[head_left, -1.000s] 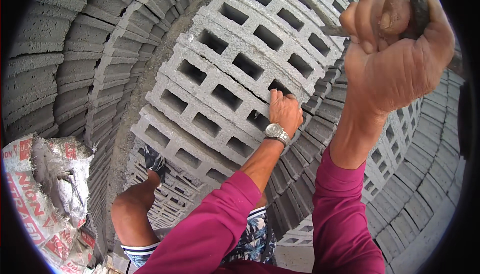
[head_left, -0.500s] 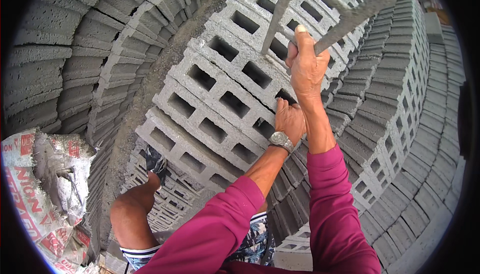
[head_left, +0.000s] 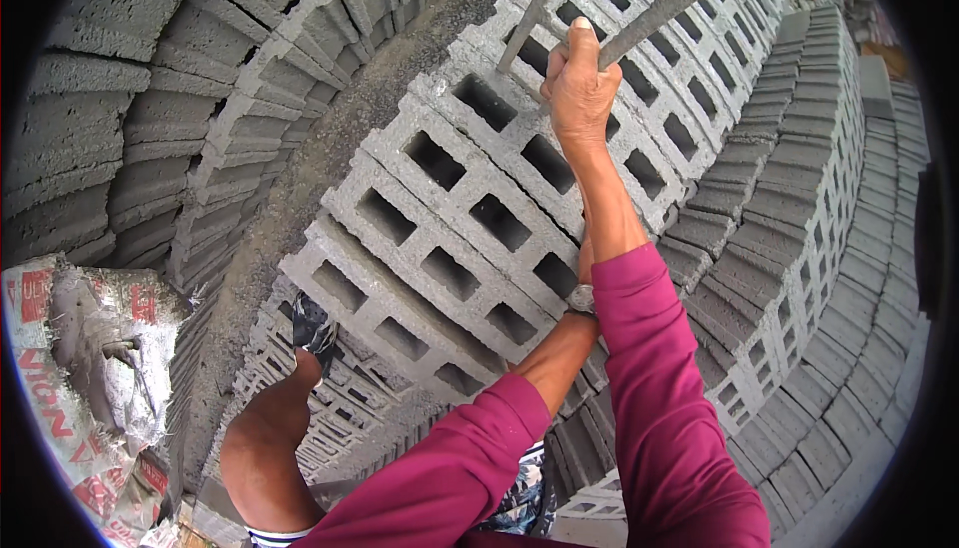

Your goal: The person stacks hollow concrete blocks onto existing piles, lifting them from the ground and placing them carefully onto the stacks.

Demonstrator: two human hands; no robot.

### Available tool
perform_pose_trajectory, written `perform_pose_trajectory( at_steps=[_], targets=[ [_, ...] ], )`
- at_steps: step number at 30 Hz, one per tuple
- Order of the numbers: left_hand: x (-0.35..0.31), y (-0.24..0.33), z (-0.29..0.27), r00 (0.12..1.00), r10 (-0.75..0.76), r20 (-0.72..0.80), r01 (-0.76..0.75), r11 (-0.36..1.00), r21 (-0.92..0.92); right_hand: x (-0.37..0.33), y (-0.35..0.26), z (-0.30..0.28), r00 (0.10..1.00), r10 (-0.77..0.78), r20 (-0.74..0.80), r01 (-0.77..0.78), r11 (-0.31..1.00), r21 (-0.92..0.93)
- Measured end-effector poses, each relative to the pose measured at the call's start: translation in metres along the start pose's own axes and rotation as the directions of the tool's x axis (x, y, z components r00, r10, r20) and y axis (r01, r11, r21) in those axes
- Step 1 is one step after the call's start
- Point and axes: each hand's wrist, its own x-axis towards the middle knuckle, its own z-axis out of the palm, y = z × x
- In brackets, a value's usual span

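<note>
My right hand [head_left: 581, 88] is closed on a grey, crusted metal bar frame [head_left: 689, 0] that reaches out of view at the top. One bar of it slants down to the top of a row of grey hollow concrete blocks [head_left: 452, 180]. These blocks stand packed side by side, with their rectangular holes facing up. My left hand [head_left: 586, 256] is mostly hidden behind my right forearm, beside the right edge of the row. Its fingers do not show. A metal wristwatch [head_left: 581, 298] is on the left wrist.
Stacked concrete blocks [head_left: 90, 148] rise at the left, and more block rows [head_left: 744, 238] stand at the right. A gritty strip [head_left: 300, 163] runs between the left stack and the middle row. Torn printed sacks [head_left: 95, 368] lie at lower left, near my bent leg [head_left: 262, 443].
My right hand and the bar frame have moved up and left in the picture. My left hand, visible at the block edge before, is now mostly covered by my right forearm.
</note>
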Motion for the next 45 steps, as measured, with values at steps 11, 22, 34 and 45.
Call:
perform_pose_trajectory(
  at_steps=[11,22,34,45],
  targets=[
    [-0.009,-0.004,0.012,0.999,-0.033,-0.011,0.035,0.978,0.206,0.031,-0.113,0.033,0.882,-0.415,0.223,0.378,0.906,0.191],
    [-0.001,0.004,-0.016,0.980,-0.059,0.192,0.047,0.996,0.070,-0.021,-0.079,-0.029,0.994,-0.108,0.023,0.104,0.986,0.133],
    [-0.001,0.013,-0.021,1.000,-0.011,0.009,0.010,0.994,0.105,-0.075,-0.219,-0.180,0.937,-0.287,-0.200,0.305,0.950,0.068],
    [-0.002,0.013,-0.023,0.998,-0.029,0.057,0.028,0.999,0.021,-0.099,-0.043,-0.195,0.911,0.105,-0.399,-0.140,0.988,-0.059]
  ],
)
